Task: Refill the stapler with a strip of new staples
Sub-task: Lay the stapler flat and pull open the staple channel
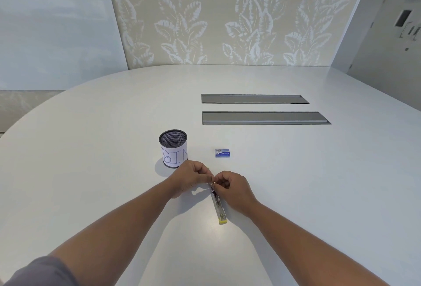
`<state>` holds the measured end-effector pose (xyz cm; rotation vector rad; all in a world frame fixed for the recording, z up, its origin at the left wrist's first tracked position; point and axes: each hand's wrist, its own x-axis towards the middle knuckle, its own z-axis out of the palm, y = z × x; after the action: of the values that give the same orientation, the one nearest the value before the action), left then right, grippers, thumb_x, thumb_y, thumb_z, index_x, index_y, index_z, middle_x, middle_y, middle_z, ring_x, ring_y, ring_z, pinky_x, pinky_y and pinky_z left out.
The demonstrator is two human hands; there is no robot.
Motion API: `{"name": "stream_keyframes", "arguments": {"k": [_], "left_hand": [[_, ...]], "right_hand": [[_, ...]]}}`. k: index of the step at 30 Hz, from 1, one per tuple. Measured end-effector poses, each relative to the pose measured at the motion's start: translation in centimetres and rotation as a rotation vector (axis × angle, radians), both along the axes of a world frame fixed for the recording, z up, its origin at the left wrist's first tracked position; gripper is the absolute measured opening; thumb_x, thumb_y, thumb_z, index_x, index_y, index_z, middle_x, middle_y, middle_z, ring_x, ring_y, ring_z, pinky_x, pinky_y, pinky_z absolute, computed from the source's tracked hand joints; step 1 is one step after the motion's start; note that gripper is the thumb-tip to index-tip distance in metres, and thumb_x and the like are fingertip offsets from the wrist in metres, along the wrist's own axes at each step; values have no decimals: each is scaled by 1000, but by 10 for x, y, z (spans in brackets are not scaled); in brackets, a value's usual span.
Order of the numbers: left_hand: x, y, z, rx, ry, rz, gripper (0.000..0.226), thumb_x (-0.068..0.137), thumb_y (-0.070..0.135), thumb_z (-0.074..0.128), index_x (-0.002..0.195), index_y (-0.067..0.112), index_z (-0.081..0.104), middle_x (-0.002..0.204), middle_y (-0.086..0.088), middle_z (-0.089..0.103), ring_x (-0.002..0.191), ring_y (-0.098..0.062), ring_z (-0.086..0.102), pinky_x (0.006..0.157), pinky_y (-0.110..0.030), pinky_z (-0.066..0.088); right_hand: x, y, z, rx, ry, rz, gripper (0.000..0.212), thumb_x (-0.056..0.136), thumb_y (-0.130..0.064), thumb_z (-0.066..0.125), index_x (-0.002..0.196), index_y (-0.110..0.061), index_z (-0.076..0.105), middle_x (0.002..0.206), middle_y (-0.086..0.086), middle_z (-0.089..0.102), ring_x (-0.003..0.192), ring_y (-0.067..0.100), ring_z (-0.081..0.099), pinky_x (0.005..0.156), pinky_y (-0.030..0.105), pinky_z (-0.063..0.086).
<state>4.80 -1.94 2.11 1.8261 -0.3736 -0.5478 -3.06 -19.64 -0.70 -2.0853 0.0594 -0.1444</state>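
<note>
Stapler (219,206) lies open on white table (296,171), yellow end toward me. My left hand (190,180) and right hand (232,191) pinch its far end. Staple box (222,152) beyond, near mesh bin (173,149).

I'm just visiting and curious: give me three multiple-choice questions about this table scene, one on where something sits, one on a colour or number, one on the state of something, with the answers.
1. Where is the small blue staple box?
A. Inside the mesh cup
B. On the table, to the right of the mesh cup
C. In the left hand

2. How many long metal panels are set into the table?
A. One
B. Two
C. Four

3. What state is the stapler in?
A. Lying on the table, both hands at its far end
B. Standing upright, untouched
C. Dropped in the cup

Answers: 1 B, the box sits alone right of the mesh cup marked BIN. 2 B, two panels lie parallel. 3 A, the left hand and right hand meet over it.
</note>
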Motion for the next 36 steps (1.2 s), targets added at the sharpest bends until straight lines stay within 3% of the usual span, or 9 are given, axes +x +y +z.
{"name": "stream_keyframes", "arguments": {"k": [4, 9, 16, 21, 26, 32, 36], "left_hand": [[0, -2, -6, 37, -66, 50, 14, 77, 25, 85, 74, 15, 76, 64, 0, 68, 48, -6, 52, 44, -21, 42], [0, -6, -10, 81, -140, 86, 12, 81, 18, 81, 78, 8, 75, 63, 4, 67, 52, -3, 54, 48, -18, 44], [1, -8, -12, 109, -163, 112, 12, 80, 16, 82, 77, 7, 76, 61, 5, 67, 52, -3, 55, 49, -15, 44], [0, -9, -11, 94, -148, 161, 15, 75, 11, 86, 85, 10, 74, 56, 6, 60, 49, -9, 52, 47, -21, 42], [1, -10, -6, 94, -47, 205, 50, 70, 7, 88, 107, 19, 58, 61, 1, 56, 42, -7, 50, 40, -21, 38], [7, -12, 1, 184, -32, 156, 41, 71, 7, 88, 108, 8, 69, 63, 0, 58, 49, -10, 52, 47, -20, 40], [6, -13, 2, 186, -14, 165, 44, 71, 8, 88, 111, 12, 68, 65, -1, 57, 53, -12, 52, 50, -21, 40]], "right_hand": [[-1, 1, -1, 23, -4, -11, 10, 81, -22, 70, 88, -27, 74, 77, -5, 75, 72, 21, 69, 73, 43, 61], [-1, 1, -1, 42, -12, -19, 16, 81, -15, 71, 94, -24, 72, 76, -8, 72, 66, 8, 64, 76, 43, 61], [-2, 2, 0, 48, -7, -17, 17, 81, -15, 72, 96, -23, 72, 74, -12, 70, 65, 7, 63, 78, 42, 60], [-2, 2, 0, 36, -8, -14, 18, 81, -16, 71, 95, -27, 70, 74, -18, 70, 63, 1, 61, 75, 36, 60], [-3, 4, 0, 12, -16, -17, 17, 80, -18, 69, 92, -30, 68, 74, -20, 69, 61, 0, 61, 72, 31, 57], [-4, 5, 0, -10, -34, -27, 16, 79, -22, 69, 88, -35, 65, 75, -18, 70, 60, -1, 62, 67, 24, 55], [-5, 5, -2, -25, -45, -39, 12, 78, -28, 68, 88, -35, 65, 77, -14, 71, 62, 4, 63, 70, 33, 58]]}}
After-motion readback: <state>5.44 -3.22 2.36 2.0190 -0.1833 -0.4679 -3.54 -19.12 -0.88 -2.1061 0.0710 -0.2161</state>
